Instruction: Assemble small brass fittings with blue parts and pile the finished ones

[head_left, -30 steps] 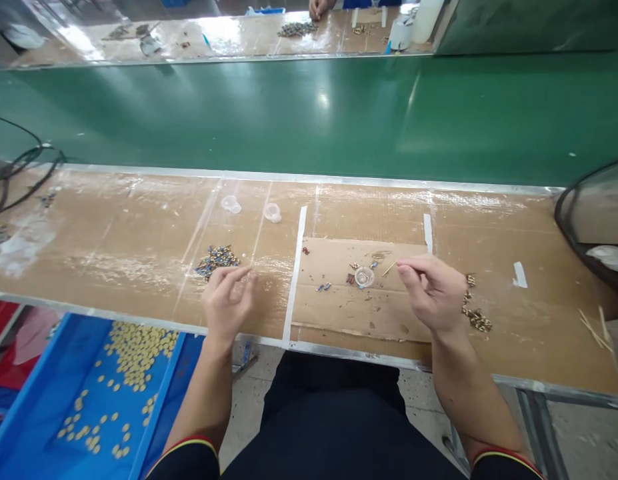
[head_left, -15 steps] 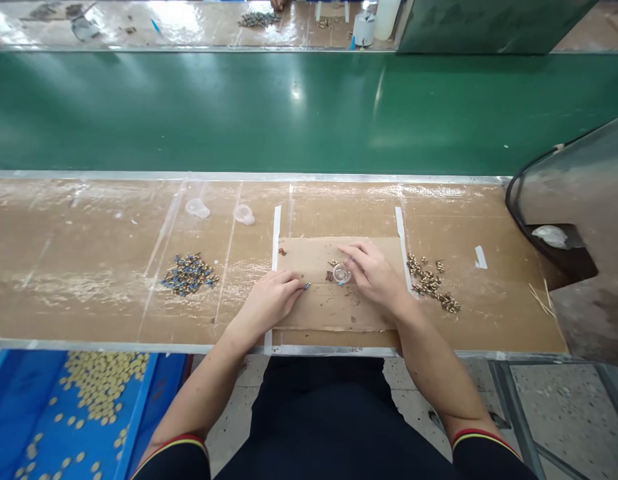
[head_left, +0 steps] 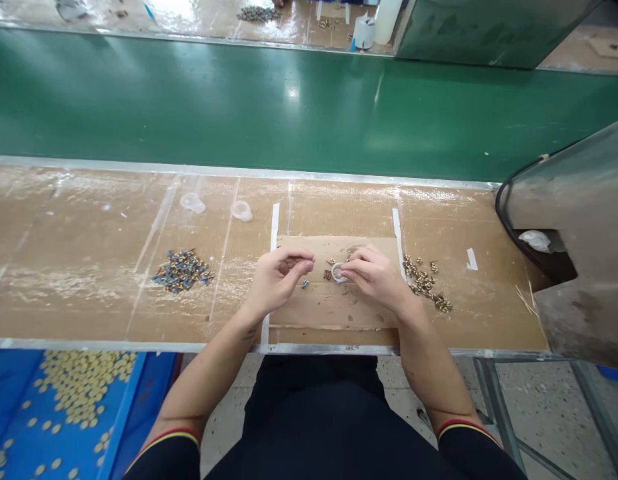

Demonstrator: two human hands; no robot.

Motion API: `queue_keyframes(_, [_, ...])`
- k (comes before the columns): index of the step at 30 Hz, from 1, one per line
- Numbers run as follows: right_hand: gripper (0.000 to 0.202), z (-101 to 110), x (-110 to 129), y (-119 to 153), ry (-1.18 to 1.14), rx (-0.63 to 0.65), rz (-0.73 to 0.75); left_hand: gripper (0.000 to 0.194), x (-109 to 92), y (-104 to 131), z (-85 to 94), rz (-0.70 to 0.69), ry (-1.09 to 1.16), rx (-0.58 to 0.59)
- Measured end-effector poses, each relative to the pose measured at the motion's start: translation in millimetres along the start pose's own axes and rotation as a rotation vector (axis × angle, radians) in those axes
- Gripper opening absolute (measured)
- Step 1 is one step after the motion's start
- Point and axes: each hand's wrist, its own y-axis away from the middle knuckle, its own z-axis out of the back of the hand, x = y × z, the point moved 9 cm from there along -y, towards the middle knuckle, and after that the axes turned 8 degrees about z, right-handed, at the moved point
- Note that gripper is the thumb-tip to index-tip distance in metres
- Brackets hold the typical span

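On a cardboard sheet (head_left: 333, 313) in front of me, my right hand (head_left: 373, 275) has its thumb and fingertips closed on the edge of a small clear round cup (head_left: 337, 272). My left hand (head_left: 279, 281) hovers over the sheet's left part, thumb and forefinger slightly apart, with nothing visible between them. Just below its fingertips lies a small blue-and-gold piece (head_left: 305, 284). Dark reddish bits (head_left: 327, 274) and a small brass-coloured piece (head_left: 331, 261) sit beside the cup.
A pile of blue-and-gold pieces (head_left: 183, 271) lies left, brass-coloured pieces (head_left: 429, 283) right. Two translucent cups (head_left: 241, 211) stand behind. Beyond runs a green belt (head_left: 289, 113). A metal housing (head_left: 569, 233) bounds the right; a blue bin (head_left: 119, 427) with yellow discs is lower left.
My left hand has let go of the blue-and-gold piece and lifted slightly up, fingers parting. My right fingers have closed on the clear cup's edge. The view has tilted a little.
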Motion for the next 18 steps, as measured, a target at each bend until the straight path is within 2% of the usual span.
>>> queue_keyframes(4, [0.025,-2.3,0.1,-1.0,0.054,-0.030,-0.022,0.025,25.5,-4.8,-14.8,0.171,0.243,0.016])
queue_keyframes(8, [0.024,-5.7,5.7,-3.2,0.035,-0.043,-0.001,0.031,40.4,0.7,-12.7,0.230,0.335,-0.021])
queue_keyframes(13, [0.029,-0.1,5.6,-5.8,0.112,-0.072,-0.048,0.028,38.5,4.8,-12.6,0.223,0.365,-0.004])
queue_keyframes(18, [0.027,-4.0,9.0,-6.8,0.056,-0.046,-0.004,0.022,34.5,6.6,-16.9,0.181,0.376,0.020])
